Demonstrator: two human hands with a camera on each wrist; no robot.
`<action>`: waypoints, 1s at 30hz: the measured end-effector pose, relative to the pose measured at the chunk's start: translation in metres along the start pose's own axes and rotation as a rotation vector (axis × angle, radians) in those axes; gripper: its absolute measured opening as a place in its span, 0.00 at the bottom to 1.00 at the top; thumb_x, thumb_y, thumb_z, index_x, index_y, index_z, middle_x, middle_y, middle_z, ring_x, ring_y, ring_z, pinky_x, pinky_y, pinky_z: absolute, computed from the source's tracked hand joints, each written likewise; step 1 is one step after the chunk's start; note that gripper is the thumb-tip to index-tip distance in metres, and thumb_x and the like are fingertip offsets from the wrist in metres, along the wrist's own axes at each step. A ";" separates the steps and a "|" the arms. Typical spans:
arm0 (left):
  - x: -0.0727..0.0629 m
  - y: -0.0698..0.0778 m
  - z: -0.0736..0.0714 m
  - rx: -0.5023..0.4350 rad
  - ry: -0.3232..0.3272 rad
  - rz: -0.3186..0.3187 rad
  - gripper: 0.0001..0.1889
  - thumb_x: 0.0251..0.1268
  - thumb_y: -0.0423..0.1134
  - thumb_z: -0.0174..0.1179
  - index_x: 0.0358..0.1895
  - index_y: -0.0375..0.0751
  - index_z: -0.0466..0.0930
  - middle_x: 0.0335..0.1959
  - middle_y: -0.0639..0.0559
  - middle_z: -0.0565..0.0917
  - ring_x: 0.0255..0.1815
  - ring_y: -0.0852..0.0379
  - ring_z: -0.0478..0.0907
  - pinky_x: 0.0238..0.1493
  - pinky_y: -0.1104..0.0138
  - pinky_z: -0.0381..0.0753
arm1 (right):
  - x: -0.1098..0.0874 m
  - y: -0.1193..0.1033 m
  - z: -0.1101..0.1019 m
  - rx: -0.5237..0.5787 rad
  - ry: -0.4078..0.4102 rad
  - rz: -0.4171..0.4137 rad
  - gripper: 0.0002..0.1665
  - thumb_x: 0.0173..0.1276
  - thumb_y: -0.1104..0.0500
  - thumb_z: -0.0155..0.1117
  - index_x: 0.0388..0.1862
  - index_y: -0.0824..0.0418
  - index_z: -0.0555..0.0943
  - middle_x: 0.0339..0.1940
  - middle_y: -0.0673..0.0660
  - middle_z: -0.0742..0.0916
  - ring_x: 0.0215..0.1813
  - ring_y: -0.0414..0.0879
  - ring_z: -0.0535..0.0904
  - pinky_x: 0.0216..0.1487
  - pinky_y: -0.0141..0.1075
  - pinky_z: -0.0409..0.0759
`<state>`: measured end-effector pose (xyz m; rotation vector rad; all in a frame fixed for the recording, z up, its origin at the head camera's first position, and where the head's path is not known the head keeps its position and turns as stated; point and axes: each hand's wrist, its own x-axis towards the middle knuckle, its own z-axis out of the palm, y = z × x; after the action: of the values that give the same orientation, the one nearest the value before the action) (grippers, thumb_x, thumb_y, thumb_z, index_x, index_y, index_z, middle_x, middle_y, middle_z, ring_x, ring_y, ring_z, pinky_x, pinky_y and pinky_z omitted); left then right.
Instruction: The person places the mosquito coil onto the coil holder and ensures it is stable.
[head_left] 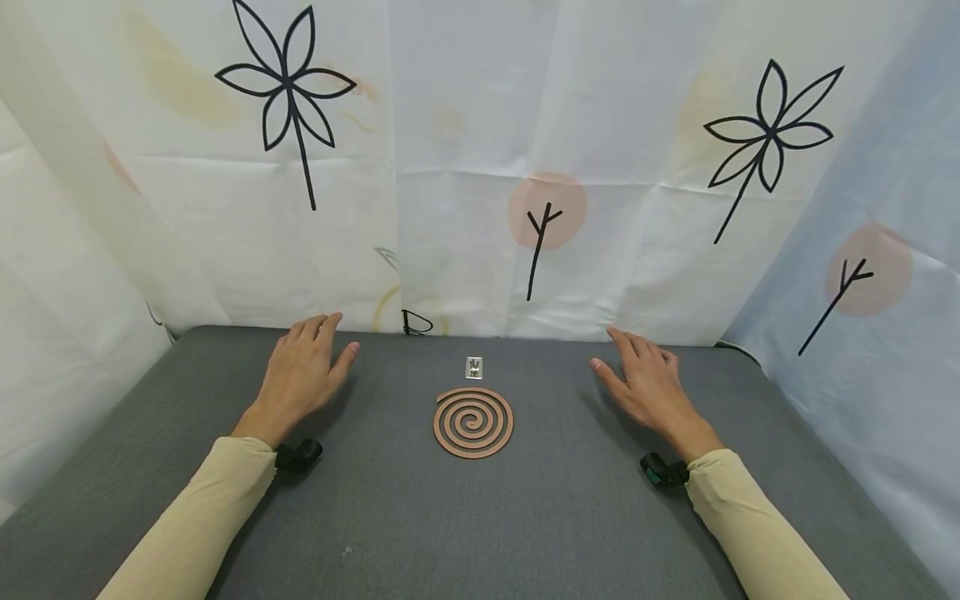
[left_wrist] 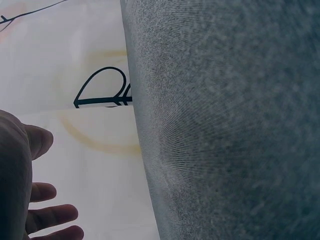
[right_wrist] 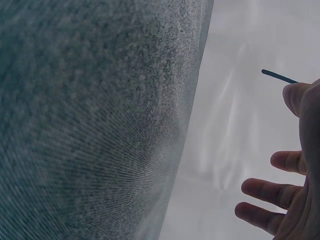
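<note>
A reddish-brown mosquito coil [head_left: 480, 451] lies flat on the grey cloth-covered table, between the two hands. Just beyond it sits a small, flat, silvery metal piece [head_left: 474, 367], rectangular with a cut-out pattern, much like a coil stand. To the left, my left hand [head_left: 300, 371] hovers over the table's far part, fingers extended and thumb spread, holding nothing. On the opposite side, my right hand [head_left: 647, 379] is held likewise, its fingers loosely extended and nothing in its grasp. Both wrist views show spread fingers against the pale curtain, with neither coil nor metal piece in sight.
The grey tabletop [head_left: 420, 525] ends at a far edge, where a white curtain [head_left: 465, 250] with black leaf drawings hangs right behind. More curtain hangs along the left and right sides. A dark wrist device [head_left: 300, 456] is worn on the left arm, another [head_left: 663, 471] on the right.
</note>
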<state>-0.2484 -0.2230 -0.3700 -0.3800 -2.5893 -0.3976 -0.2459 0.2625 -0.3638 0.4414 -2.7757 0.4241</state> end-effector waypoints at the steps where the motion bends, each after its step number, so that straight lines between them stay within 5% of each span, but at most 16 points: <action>1: 0.000 0.000 0.000 -0.001 -0.002 -0.002 0.30 0.79 0.46 0.54 0.72 0.26 0.65 0.65 0.26 0.71 0.67 0.28 0.65 0.62 0.34 0.66 | 0.000 0.000 0.000 0.001 0.000 0.001 0.40 0.82 0.42 0.50 0.80 0.65 0.59 0.73 0.72 0.68 0.74 0.69 0.61 0.65 0.71 0.55; 30: 0.001 0.001 -0.002 0.004 -0.030 -0.009 0.29 0.79 0.46 0.54 0.71 0.26 0.67 0.60 0.25 0.74 0.62 0.26 0.70 0.56 0.34 0.71 | -0.001 0.001 -0.001 0.021 -0.020 0.025 0.39 0.82 0.42 0.50 0.80 0.65 0.59 0.70 0.73 0.71 0.71 0.71 0.64 0.62 0.71 0.59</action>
<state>-0.2477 -0.2228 -0.3676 -0.3759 -2.6218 -0.3922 -0.2450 0.2642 -0.3631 0.4179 -2.8011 0.4581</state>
